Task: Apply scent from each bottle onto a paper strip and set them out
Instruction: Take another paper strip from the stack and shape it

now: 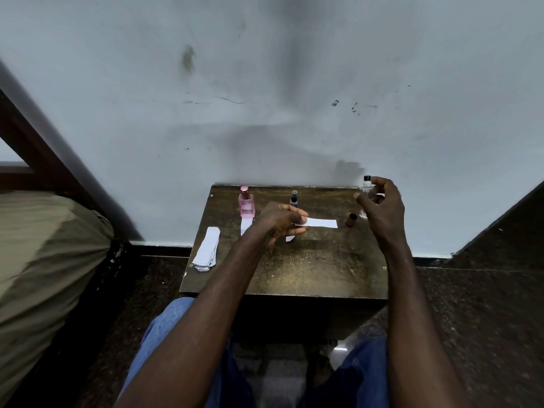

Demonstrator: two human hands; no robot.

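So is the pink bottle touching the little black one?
Apart. The head view shows bare table between the pink bottle and the black spray bottle.

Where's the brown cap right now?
Head view: the brown cap sits on the table, right of centre, just past the free end of the paper strip and near the right hand holding the clear bottle.

Left hand covers the 9 o'clock end of the paper strip it pinches, and the base of the black spray bottle. Right hand hides most of the clear bottle. We cannot read the label on the pink bottle: too small. Forearms cut off at 6 o'clock.
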